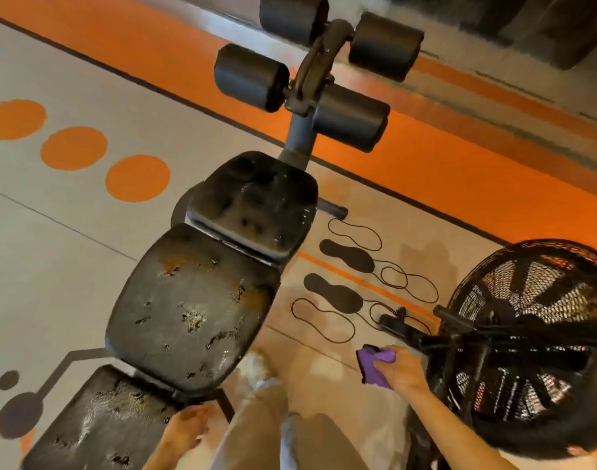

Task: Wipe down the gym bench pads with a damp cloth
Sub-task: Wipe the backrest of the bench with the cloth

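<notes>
A black gym bench runs from bottom left toward the top centre. Its three pads are worn and cracked: a small seat pad (256,201), a middle pad (192,307) and a near pad (97,422). Black foam rollers (253,78) sit on the post beyond the seat. My right hand (400,369) is off to the right of the bench, above the floor, gripping a bunched purple cloth (375,368). My left hand (183,430) hangs low beside the near pad's right edge, fingers loosely curled, holding nothing.
An air bike with a large caged fan wheel (531,337) stands close on the right, just past my right hand. Footprint markings (344,259) are printed on the grey floor between bench and bike. My legs in tan trousers (256,432) stand at the bench's right side.
</notes>
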